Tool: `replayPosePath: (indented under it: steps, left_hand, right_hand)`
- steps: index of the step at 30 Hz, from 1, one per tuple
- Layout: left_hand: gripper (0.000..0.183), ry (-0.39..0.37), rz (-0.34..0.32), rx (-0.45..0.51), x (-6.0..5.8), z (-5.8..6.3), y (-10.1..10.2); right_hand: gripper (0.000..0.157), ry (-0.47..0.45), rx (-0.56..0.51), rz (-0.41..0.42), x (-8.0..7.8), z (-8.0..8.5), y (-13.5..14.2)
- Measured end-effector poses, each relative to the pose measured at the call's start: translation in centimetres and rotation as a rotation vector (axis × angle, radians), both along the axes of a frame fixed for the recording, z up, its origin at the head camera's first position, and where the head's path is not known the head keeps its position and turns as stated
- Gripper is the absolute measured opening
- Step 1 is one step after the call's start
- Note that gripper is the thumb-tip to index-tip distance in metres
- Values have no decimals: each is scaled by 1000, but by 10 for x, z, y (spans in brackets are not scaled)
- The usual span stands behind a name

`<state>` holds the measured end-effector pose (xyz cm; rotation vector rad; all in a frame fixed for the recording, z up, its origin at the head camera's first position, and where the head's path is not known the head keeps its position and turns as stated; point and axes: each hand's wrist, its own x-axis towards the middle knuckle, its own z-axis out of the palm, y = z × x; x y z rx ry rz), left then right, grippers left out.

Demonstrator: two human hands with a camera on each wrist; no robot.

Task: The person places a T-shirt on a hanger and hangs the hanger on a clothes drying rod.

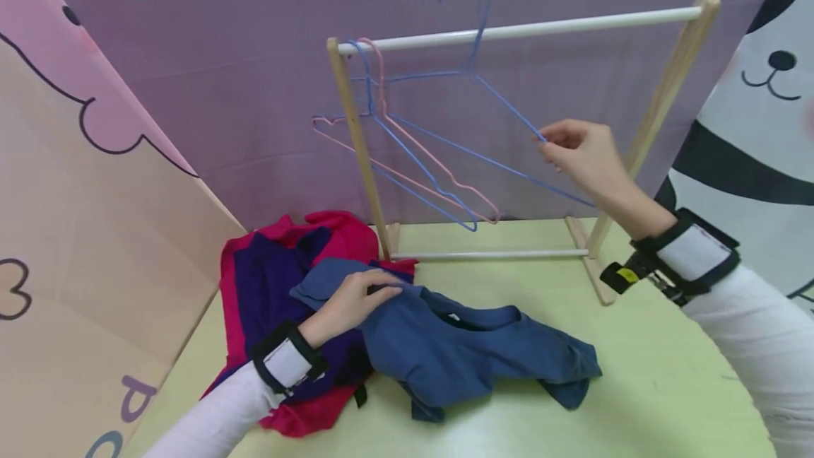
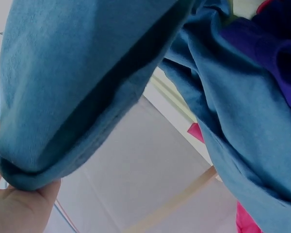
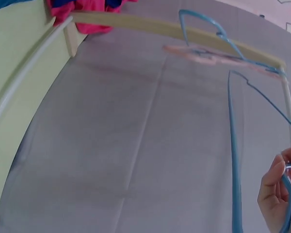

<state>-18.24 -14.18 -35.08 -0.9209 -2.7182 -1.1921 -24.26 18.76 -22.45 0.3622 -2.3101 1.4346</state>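
My right hand (image 1: 588,161) pinches one sloping arm of a blue wire hanger (image 1: 511,106). The hanger's hook rises above the white rail, and its neck crosses in front of it. Below, a blue short-sleeved shirt (image 1: 439,355) lies crumpled on the table, its neck opening facing up. My left hand (image 1: 356,301) grips the shirt's upper edge left of the collar, thumb and fingers on the cloth. In the left wrist view, the left hand (image 2: 22,208) holds a folded edge of the shirt (image 2: 63,87). The right wrist view shows the right fingers around the hanger wire (image 3: 235,160).
A wooden rack with a white rail (image 1: 591,22) stands at the back. At its left end hang a pink hanger (image 1: 439,154) and another blue hanger (image 1: 413,154). Red and purple clothes (image 1: 273,295) lie heaped on the green table (image 1: 649,387), left of the shirt.
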Motion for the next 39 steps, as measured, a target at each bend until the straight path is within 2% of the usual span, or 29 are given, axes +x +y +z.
replayPosePath:
  steps: [3, 9, 17, 21, 27, 32, 39]
  left_hand:
    - [19, 12, 5, 5, -1, -1, -2]
    - [19, -11, 16, 27, -2, -3, -5]
    - [17, -23, 40, 24, -2, -1, -8]
    - [18, -24, 47, 23, -3, 0, -9]
    - [21, -5, 66, 47, -4, 0, -10]
    - [20, -6, 120, 54, -5, -2, -13]
    - [21, 1, 139, 62, -7, -1, -15]
  right_hand:
    - [9, -9, 8, -12, 9, -5, 19]
    - [16, -43, 91, -88, 28, -22, 51]
    - [23, -84, 122, -94, 49, -48, 84]
    - [19, -113, 166, -117, 59, -58, 99]
    - [4, -176, 284, -180, 76, -73, 122]
    - [12, -249, 304, -178, 90, -91, 138]
    - [14, -364, 255, -89, 104, -109, 160]
